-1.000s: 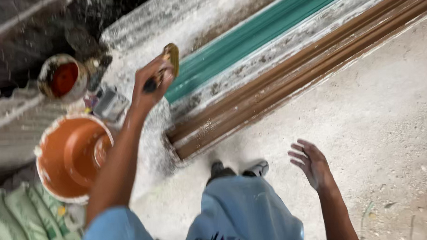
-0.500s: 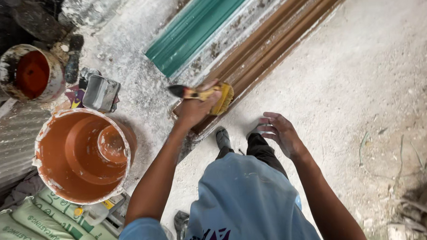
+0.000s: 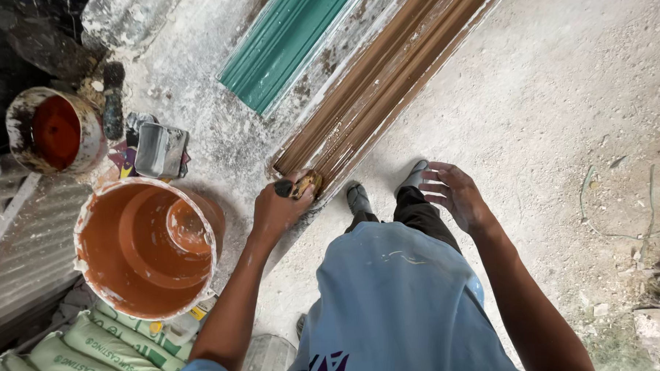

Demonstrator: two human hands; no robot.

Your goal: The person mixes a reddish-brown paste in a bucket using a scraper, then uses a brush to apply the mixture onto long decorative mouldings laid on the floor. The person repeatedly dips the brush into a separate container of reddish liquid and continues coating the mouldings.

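Left hand: the left hand [image 3: 278,208] is closed in a fist around a paintbrush [image 3: 298,186], knuckles up, the forearm running down and back toward the body.
Brush: only the dark handle stub and the yellowish, paint-loaded head show past the fingers; its long axis runs roughly sideways, head pointing away from the fist toward the brown moulding [image 3: 385,81], which it touches at the near end.
Moulding: a long ribbed strip coated brown, lying on the concrete floor [image 3: 561,90]; it starts right at the brush and runs diagonally up and away from the hand, its far end out of the frame.
Right hand: the right hand [image 3: 455,196] is open and holds nothing, fingers spread and loosely curled, hovering above the floor beyond the person's knee, well apart from the brush.
Green moulding: a green strip [image 3: 288,41] lies parallel to the brown one, farther from the left hand, on the side away from the body.
Bucket: a large bucket [image 3: 146,247] with orange-brown paint stands just beside the left forearm, on its outer side.
Small can: a small paint can [image 3: 50,133] with red-brown paint sits beyond the bucket, well away from the hand.
Sacks: green sacks [image 3: 73,355] lie below the bucket, near the elbow.
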